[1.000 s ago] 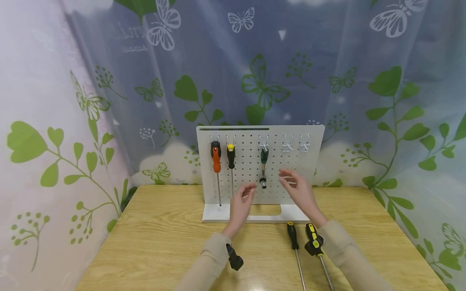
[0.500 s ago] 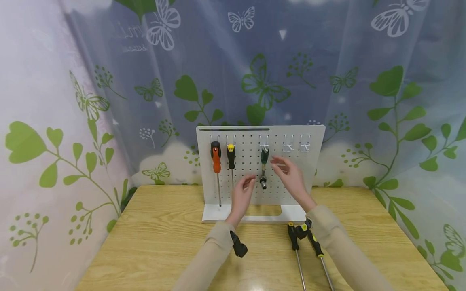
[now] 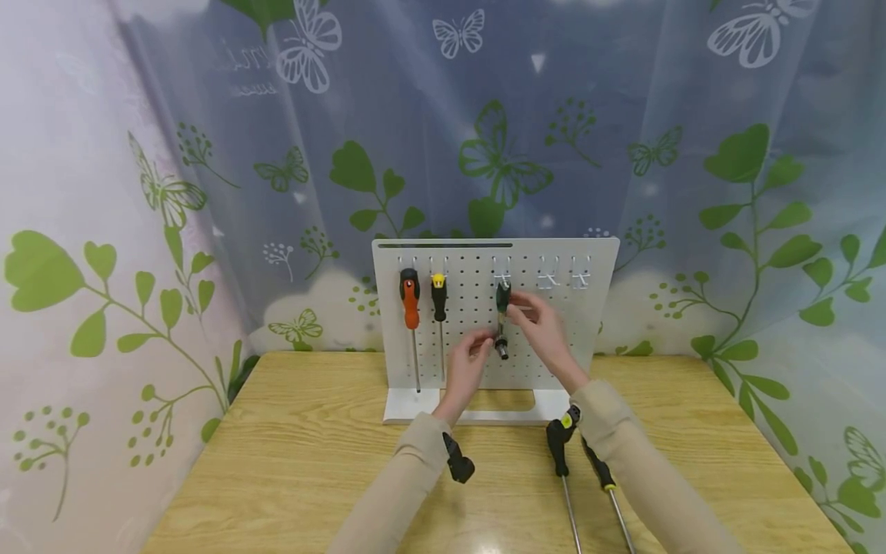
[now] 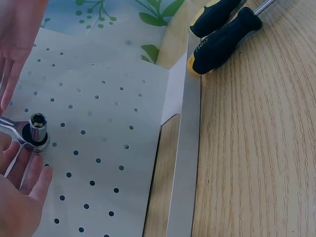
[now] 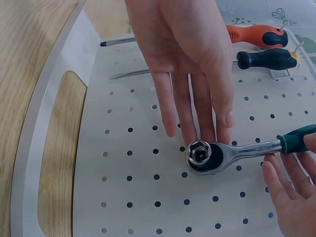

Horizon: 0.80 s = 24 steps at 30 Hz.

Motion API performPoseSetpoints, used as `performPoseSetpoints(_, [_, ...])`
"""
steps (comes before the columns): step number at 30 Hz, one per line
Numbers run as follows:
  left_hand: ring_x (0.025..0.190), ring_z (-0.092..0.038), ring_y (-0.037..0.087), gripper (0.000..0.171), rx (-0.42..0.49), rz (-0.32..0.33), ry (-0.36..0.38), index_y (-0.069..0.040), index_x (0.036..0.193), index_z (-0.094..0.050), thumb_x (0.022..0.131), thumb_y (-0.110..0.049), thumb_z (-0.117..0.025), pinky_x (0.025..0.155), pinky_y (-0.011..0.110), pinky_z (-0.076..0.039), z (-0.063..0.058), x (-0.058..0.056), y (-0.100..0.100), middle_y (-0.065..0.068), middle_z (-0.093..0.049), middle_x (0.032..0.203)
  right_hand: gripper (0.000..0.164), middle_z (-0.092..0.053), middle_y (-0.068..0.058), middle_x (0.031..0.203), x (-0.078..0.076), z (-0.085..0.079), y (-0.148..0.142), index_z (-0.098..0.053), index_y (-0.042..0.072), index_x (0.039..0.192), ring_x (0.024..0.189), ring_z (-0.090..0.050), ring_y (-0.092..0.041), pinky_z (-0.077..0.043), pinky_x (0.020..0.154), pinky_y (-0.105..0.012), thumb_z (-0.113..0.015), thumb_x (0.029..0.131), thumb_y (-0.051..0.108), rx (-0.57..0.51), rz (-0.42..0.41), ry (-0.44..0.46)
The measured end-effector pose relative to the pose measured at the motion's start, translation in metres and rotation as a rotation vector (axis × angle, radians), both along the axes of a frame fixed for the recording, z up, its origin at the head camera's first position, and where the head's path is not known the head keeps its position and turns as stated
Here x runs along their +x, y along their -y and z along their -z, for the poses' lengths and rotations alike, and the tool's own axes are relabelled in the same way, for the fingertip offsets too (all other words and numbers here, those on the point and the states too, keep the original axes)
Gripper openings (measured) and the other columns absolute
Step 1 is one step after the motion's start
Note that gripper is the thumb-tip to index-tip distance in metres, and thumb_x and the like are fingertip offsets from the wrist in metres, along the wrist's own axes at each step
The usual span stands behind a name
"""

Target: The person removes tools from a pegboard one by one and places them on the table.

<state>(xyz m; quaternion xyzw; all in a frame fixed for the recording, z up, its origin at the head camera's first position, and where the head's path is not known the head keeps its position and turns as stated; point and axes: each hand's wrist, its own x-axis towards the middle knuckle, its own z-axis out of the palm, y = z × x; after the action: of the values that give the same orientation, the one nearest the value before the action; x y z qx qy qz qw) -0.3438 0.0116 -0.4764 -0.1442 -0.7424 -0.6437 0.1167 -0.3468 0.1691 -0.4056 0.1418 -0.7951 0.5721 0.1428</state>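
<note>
A ratchet wrench (image 3: pixel 502 315) with a green handle and a chrome socket head hangs on the white pegboard (image 3: pixel 471 377), head down. My left hand (image 3: pixel 467 368) is at its head; straight fingertips (image 5: pixel 190 133) reach right to the rim of the head, clearest in the right wrist view. My right hand (image 3: pixel 547 331) stands at the handle from the right, its fingers (image 5: pixel 276 182) extended along the shaft and handle and its thumb overlapping the handle. In the left wrist view the socket (image 4: pixel 38 127) points out toward the camera. The wrench's upper end is at its hook.
An orange-and-black screwdriver (image 3: pixel 410 296) and a black one with a yellow cap (image 3: pixel 439 298) hang at the board's left. Two wire hooks (image 3: pixel 548 278) bear nothing at the right. Two black-and-yellow screwdrivers (image 3: pixel 557 450) lie on the wooden table (image 3: pixel 311 446) under my right forearm.
My right hand has moved left to the wrench's handle. My left hand has risen slightly and moved right to the wrench's head. The wrench hangs in the same place.
</note>
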Motion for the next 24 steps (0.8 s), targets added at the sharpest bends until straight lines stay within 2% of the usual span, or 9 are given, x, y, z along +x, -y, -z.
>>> performPoseSetpoints(6, [0.112,-0.066,0.032,0.026,-0.009,0.013,0.001,-0.002,0.125,-0.067,0.104,-0.016,-0.059,0.097,0.041,-0.057,0.001,0.001,0.0,0.015,-0.069,0.123,0.044,-0.059,-0.025,0.137,-0.001,0.0,0.002,-0.053,-0.003,0.141,0.117,-0.063,-0.041,-0.05,0.104,-0.052,-0.059,0.104,0.02,-0.006,0.005,0.017])
performPoseSetpoints(11, [0.109,-0.067,0.03,0.026,0.0,0.036,0.031,-0.002,0.123,-0.068,0.103,-0.017,-0.061,0.093,0.035,-0.059,0.003,0.004,-0.001,0.015,-0.069,0.121,0.044,-0.06,-0.023,0.136,-0.002,-0.001,0.004,-0.054,-0.001,0.14,0.116,-0.063,-0.039,-0.051,0.103,-0.051,-0.061,0.103,0.023,-0.014,0.012,0.043])
performPoseSetpoints(18, [0.106,-0.068,0.028,0.024,0.07,0.055,0.052,-0.001,0.119,-0.069,0.1,-0.014,-0.066,0.089,0.027,-0.059,0.005,0.006,-0.004,0.014,-0.069,0.118,0.044,-0.059,-0.023,0.135,-0.002,-0.002,0.005,-0.053,-0.002,0.14,0.115,-0.063,-0.04,-0.053,0.102,-0.05,-0.062,0.103,0.02,-0.049,-0.005,0.046])
performPoseSetpoints(24, [0.106,-0.069,0.029,0.024,0.15,0.081,0.092,0.002,0.12,-0.066,0.099,-0.011,-0.066,0.09,0.026,-0.059,0.005,0.011,-0.007,0.017,-0.067,0.118,0.042,-0.061,-0.023,0.131,-0.003,-0.002,0.006,-0.055,-0.002,0.138,0.113,-0.064,-0.039,-0.059,0.094,-0.038,-0.063,0.102,0.017,-0.066,-0.005,0.032])
